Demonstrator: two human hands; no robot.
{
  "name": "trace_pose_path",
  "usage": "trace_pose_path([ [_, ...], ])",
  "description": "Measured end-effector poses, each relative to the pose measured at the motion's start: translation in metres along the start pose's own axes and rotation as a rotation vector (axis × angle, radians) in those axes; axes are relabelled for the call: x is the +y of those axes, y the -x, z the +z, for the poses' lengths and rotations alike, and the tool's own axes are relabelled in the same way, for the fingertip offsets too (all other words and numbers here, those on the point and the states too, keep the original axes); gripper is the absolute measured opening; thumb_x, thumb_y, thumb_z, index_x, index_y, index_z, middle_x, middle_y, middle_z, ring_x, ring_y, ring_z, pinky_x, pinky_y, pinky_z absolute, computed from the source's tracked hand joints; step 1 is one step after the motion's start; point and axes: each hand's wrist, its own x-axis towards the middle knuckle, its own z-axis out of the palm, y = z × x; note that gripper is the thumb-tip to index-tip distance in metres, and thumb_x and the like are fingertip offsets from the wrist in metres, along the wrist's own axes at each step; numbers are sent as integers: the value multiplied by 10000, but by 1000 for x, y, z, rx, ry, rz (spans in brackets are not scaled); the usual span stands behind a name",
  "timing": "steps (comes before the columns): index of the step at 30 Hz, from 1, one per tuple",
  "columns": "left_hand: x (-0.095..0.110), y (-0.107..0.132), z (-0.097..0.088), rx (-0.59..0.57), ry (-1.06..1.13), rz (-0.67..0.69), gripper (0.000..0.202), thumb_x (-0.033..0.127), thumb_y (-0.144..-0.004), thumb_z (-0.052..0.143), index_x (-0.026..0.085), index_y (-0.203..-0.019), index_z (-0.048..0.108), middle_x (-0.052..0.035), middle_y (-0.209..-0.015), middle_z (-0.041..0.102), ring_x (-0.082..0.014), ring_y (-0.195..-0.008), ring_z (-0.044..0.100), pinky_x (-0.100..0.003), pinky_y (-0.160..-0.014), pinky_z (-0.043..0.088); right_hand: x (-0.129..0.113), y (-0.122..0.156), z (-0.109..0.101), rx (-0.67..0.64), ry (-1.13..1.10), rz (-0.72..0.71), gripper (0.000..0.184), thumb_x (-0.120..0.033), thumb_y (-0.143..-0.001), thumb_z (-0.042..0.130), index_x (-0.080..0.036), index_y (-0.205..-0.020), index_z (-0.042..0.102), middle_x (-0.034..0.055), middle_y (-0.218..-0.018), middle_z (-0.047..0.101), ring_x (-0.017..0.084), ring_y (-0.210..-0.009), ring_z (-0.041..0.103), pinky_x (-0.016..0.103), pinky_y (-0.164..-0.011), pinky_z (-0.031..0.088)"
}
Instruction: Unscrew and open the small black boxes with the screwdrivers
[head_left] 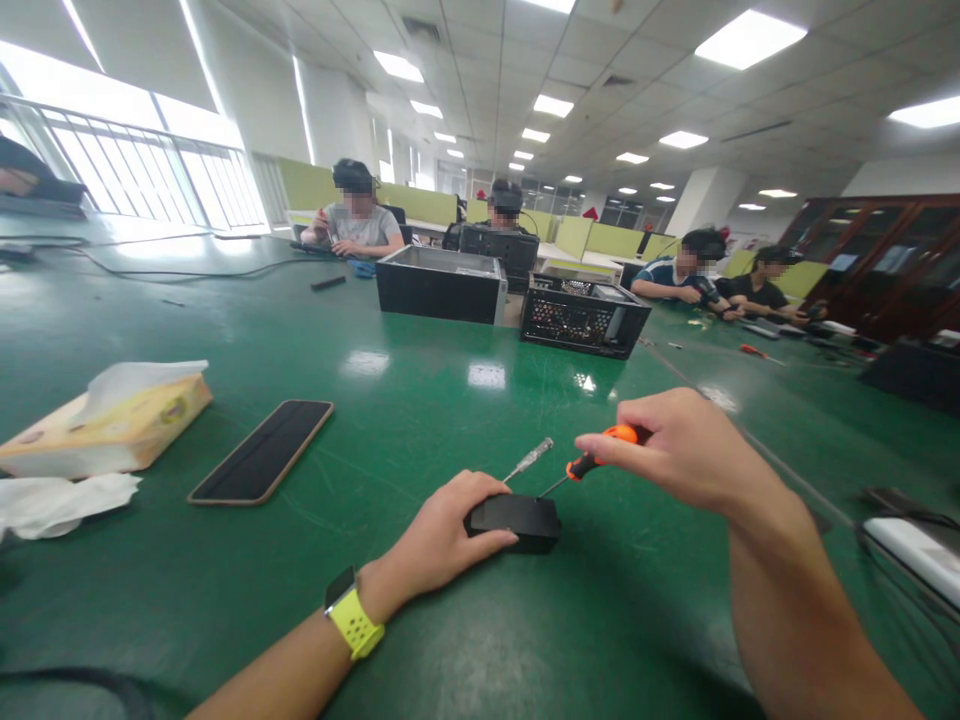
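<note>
A small flat black box (pixel 517 520) lies on the green table (pixel 420 400) in front of me. My left hand (pixel 442 535) is closed over its left end and presses it down; a yellow-strapped watch (pixel 351 618) is on that wrist. My right hand (pixel 679 450) grips an orange-handled screwdriver (pixel 600 452) whose thin shaft slants down to the top of the box. A second, silver-handled screwdriver (pixel 529 459) lies on the table just behind the box.
A phone (pixel 262 450) lies face up to the left, beside a tissue box (pixel 112 420) and crumpled tissue (pixel 60 500). Two open computer cases (pixel 442 285) (pixel 581 315) stand farther back. Several people sit along the far side. Cables and a white device (pixel 915 545) lie at right.
</note>
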Motion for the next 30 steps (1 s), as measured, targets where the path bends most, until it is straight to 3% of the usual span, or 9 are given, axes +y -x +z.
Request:
trace_pose_path([
  [2,-1,0,0,1,-1,-1,340,375,-841,698,218,-1125,595,-59,-1060,641,-236,-957,578,-359,-859,450,0,0,0,17,-3,-30,483,-563,-826,607,-187,-528,552,-16,-484,510,109,-462,419,249,-465,277],
  [6,0,0,0,-3,8,7,328,375,-845,693,217,-1116,598,-58,-1050,644,-235,-954,580,-352,-851,451,-4,1,-1,-53,-211,-237,198,-385,-854,626,-195,-874,681,24,-806,680,144,-689,582,249,-624,411],
  [10,0,1,0,-7,6,6,331,360,-845,698,215,-1122,592,-56,-1054,643,-232,-961,580,-352,-859,448,-5,1,0,38,-73,-71,367,-501,-828,642,-185,-643,647,7,-588,588,145,-563,519,267,-533,361],
  [13,0,1,1,-3,1,7,331,363,-845,696,218,-1124,593,-58,-1063,643,-235,-966,581,-354,-860,449,-2,0,-1,33,-188,-196,183,-341,-872,613,-194,-918,711,47,-841,676,175,-765,607,287,-685,453],
  [16,0,0,1,-3,7,7,325,372,-848,689,221,-1120,595,-59,-1060,646,-238,-965,584,-358,-858,454,0,0,-1,-11,-354,-278,235,-212,-853,590,-197,-1066,688,68,-985,690,172,-835,637,271,-709,496],
  [18,2,0,0,-3,11,3,324,366,-843,695,218,-1114,596,-59,-1054,647,-238,-962,586,-360,-858,455,0,0,1,35,-378,-214,235,-236,-832,628,-195,-1056,688,57,-938,704,155,-758,645,239,-620,496],
  [23,2,0,0,-4,11,1,325,371,-840,696,218,-1110,602,-58,-1044,647,-236,-947,587,-362,-851,460,-1,-3,7,171,-177,-78,225,-403,-835,658,-189,-868,720,-34,-519,598,100,-452,516,234,-490,397],
  [28,1,0,0,2,19,13,326,383,-846,688,221,-1116,602,-58,-1052,646,-236,-956,586,-360,-854,458,3,-2,3,96,-252,-176,264,-298,-859,623,-204,-1099,678,21,-875,717,122,-660,629,221,-571,460],
  [30,1,0,0,2,20,11,328,374,-843,695,220,-1117,600,-55,-1051,647,-234,-956,586,-357,-852,457,4,-1,3,103,-250,-177,276,-320,-849,643,-206,-1098,677,10,-806,705,113,-602,605,222,-556,455],
])
